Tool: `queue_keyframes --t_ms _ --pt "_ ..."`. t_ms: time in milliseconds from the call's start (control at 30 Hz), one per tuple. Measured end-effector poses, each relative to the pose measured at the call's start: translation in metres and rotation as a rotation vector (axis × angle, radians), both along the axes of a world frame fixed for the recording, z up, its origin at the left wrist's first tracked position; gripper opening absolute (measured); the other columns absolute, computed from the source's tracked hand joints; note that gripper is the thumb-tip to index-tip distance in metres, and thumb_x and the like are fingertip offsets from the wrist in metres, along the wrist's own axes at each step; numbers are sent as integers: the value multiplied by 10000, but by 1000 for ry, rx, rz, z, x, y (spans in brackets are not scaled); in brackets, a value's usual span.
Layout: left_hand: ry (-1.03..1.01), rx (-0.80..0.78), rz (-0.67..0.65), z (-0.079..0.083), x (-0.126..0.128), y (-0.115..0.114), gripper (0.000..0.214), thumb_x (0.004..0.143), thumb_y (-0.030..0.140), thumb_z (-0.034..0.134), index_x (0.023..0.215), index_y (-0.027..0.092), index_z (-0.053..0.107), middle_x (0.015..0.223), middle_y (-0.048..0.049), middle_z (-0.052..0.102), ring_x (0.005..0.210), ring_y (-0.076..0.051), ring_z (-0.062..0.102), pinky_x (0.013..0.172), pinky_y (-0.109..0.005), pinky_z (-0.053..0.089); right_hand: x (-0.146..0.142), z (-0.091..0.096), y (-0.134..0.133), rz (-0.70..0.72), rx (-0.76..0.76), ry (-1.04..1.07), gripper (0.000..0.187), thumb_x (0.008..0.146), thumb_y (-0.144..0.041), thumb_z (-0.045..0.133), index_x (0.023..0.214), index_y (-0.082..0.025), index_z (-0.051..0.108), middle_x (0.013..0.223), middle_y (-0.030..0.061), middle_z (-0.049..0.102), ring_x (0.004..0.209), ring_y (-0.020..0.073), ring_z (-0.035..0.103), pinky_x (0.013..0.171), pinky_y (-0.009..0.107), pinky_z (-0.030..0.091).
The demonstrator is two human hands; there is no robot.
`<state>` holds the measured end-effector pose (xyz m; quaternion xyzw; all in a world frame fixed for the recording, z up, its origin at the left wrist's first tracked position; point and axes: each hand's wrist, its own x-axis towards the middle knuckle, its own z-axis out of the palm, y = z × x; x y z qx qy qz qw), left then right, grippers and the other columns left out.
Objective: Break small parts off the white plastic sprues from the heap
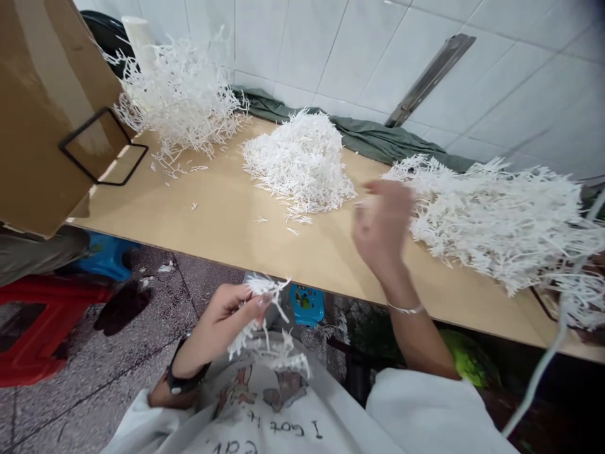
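My left hand [224,321], with a dark band at its wrist, is closed in front of my shirt. Pinched between thumb and fingers is a clump of white branching sprigs [265,289], with some strands hanging below the hand. My right hand [384,227] is over the table, between the middle pile and the right-hand heap. Motion smears its fingers, so whether they hold anything is unclear. The middle pile [305,161] consists of short white pieces. To the right lies a broad heap of longer white sprigs [496,217].
A loose tangle of white strands [184,94] stands at the table's far left, beside a cardboard box [42,120] and a black wire frame [101,183]. Green cloth [378,135] runs along the tiled wall. Red [51,315] and blue stools [106,255] stand below the wooden table [217,221].
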<state>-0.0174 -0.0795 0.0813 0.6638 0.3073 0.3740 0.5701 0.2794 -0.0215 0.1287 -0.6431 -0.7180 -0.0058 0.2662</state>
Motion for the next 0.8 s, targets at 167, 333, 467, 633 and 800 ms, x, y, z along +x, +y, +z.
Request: queue_keyframes --t_ms 167,333,467,633,800 --pt "52 -39 -152 5 28 20 446 915 413 524 592 116 604 516 38 401 500 -63 309 487 -217 227 -44 -43 -5 126 161 336 432 926 -524 426 1078 -152 585 1134 163 609 1129 261 539 979 440 410" --pt "166 -83 -257 0 34 25 342 867 337 576 682 96 732 479 34 459 449 -51 272 443 -211 167 -71 -21 -37 769 -397 431 518 921 -602 395 772 -158 618 676 16 580 618 118 522 633 259 402" --pt "259 -46 -340 -1 26 25 256 822 252 604 674 97 743 458 44 443 445 -49 284 434 -200 174 -74 -20 -45 899 -676 319 474 963 -456 420 652 -149 603 535 -40 425 521 74 379 559 231 295" --pt "311 -51 -397 3 23 25 354 858 257 556 555 106 660 423 56 371 426 -49 273 410 -192 178 -76 -26 -55 862 -638 349 509 850 -584 547 591 -161 432 554 -58 358 513 59 302 509 233 212" --pt "264 14 -569 8 18 30 339 866 298 587 595 109 662 430 44 440 396 -45 320 399 -187 209 -79 -28 -61 851 -654 513 480 964 -404 427 549 -169 373 532 -54 291 478 57 291 482 226 215"
